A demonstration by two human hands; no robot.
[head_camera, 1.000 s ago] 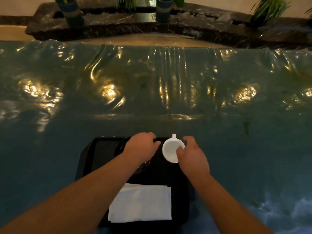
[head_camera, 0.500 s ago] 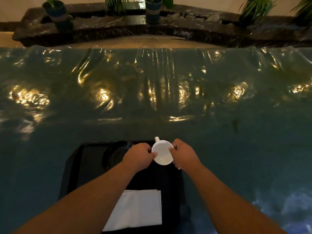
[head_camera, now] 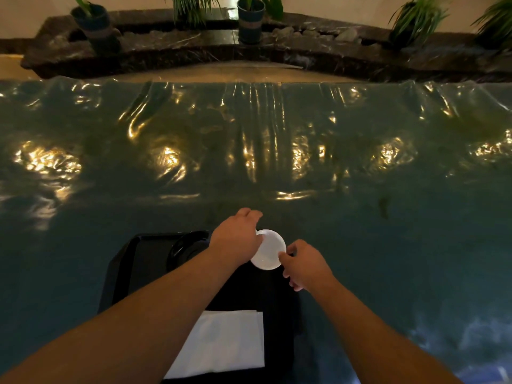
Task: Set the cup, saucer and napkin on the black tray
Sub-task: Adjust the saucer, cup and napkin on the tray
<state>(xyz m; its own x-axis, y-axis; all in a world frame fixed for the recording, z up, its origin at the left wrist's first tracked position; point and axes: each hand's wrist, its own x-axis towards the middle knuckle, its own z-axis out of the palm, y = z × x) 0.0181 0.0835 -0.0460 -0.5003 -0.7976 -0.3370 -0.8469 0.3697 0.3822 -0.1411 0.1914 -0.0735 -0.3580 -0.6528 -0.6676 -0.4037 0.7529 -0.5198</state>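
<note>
A: Where does the small round white ceramic cup [head_camera: 268, 249] sit?

B: At the far right corner of the rectangular black plastic tray [head_camera: 130, 261], mouth up. The left hand [head_camera: 235, 239] wraps its left side and far rim; the right hand [head_camera: 306, 266] pinches the near right rim with thumb and fingertip. So both grips are closed on the cup, probably to steady it or turn it.

A: And the other 2 pieces?

B: The round black saucer [head_camera: 185, 246] lies on the tray just left of the cup, partly behind the left wrist. The folded white paper napkin [head_camera: 221, 342] lies flat at the tray's near edge. The tray rests on a table covered in glossy teal plastic [head_camera: 388, 217].
</note>
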